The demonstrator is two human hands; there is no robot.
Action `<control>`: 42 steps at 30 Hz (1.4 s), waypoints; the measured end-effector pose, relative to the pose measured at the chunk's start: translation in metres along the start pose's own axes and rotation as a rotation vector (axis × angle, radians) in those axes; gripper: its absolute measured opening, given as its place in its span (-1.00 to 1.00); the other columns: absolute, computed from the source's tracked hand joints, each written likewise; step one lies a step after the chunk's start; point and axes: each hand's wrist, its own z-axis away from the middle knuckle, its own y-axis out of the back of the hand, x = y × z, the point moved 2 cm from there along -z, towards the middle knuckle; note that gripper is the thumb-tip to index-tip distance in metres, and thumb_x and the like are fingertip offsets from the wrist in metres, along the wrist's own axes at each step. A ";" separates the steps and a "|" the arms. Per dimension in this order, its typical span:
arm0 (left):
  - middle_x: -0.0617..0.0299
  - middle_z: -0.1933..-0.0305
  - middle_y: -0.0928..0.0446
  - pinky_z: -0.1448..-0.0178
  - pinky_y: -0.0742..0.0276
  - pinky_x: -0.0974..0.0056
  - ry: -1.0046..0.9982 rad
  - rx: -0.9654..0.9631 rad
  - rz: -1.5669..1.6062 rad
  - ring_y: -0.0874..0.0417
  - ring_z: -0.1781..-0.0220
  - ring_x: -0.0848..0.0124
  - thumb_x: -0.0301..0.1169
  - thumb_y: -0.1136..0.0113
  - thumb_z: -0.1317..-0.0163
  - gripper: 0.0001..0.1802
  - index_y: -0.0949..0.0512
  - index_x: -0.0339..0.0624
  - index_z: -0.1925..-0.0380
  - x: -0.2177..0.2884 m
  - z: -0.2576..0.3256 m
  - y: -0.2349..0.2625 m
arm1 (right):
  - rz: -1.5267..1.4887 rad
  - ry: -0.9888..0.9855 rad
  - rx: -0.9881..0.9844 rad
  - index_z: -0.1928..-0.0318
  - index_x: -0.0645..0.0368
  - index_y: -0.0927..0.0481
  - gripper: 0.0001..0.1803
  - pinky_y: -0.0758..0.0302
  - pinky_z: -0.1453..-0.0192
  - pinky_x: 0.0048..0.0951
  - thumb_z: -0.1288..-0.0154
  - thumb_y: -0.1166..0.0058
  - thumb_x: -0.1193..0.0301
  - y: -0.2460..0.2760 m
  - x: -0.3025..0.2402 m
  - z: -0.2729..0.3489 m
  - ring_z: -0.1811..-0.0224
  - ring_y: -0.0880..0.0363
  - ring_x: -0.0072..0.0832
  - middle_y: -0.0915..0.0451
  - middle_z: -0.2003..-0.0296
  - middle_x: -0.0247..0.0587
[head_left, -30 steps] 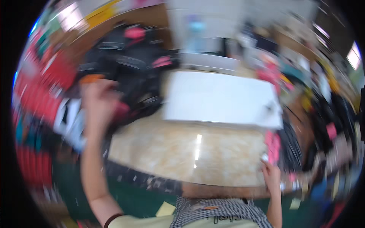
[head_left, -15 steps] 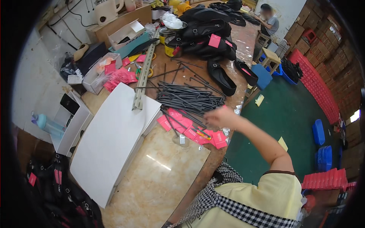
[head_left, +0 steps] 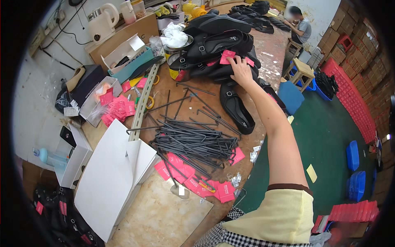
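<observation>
My right hand (head_left: 242,73) reaches over a pile of black shoes (head_left: 214,45) at the far side of the table. Its fingers are apart and lie against the shoes, beside a pink card (head_left: 227,57); part of the contact is hidden under the hand. Close to my forearm, a single black buckled shoe (head_left: 237,109) rests on the tabletop. Many black hooked rods (head_left: 193,142) are heaped mid-table, over and beside scattered pink cards (head_left: 226,192). My left hand is out of view.
A slotted metal bar (head_left: 145,96) slants beyond a stack of white sheets (head_left: 105,177). Yellow-handled scissors (head_left: 150,102) lie by it. Open boxes (head_left: 128,61) line the wall. More black shoes (head_left: 61,210) are at lower left. A person (head_left: 301,29) sits far right.
My right hand has moved from the near edge of the rod heap, away from me, to the shoe pile. The whole view has shifted, with the rods now lower in the picture.
</observation>
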 end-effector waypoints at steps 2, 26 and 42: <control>-0.34 -0.10 -0.48 -0.29 -0.35 -0.06 -0.048 -0.096 0.077 -0.48 -0.12 -0.19 -0.27 -0.27 -0.25 -0.69 -0.66 -0.26 0.11 0.032 0.014 -0.017 | -0.029 0.066 -0.011 -0.17 -0.07 -0.40 -0.17 -0.62 0.05 -0.12 0.21 -0.51 0.31 0.008 -0.001 0.012 -0.10 -0.42 -0.05 -0.41 -0.04 -0.12; -0.04 -0.16 -0.51 -0.10 -0.54 0.07 -0.376 -0.507 -0.033 -0.58 -0.08 -0.01 -0.22 -0.14 -0.29 -0.62 -0.55 -0.13 -0.05 0.245 0.026 -0.006 | -0.668 0.162 0.224 -0.05 0.07 -0.59 -0.61 -0.58 0.16 -0.34 -0.21 -0.24 0.28 0.125 -0.012 0.040 0.25 -0.67 -0.30 -0.61 0.08 -0.16; -0.14 -0.31 -0.35 -0.38 -0.29 0.00 -0.065 -0.590 0.205 -0.36 -0.33 -0.09 -0.20 -0.17 -0.33 -0.60 -0.54 -0.10 -0.11 0.171 0.088 -0.053 | 0.077 0.120 -0.498 -0.50 -0.27 0.05 0.22 -0.57 -0.12 -0.12 0.13 -0.48 0.13 0.038 0.016 -0.116 -0.07 -0.62 -0.01 -0.55 -0.12 0.11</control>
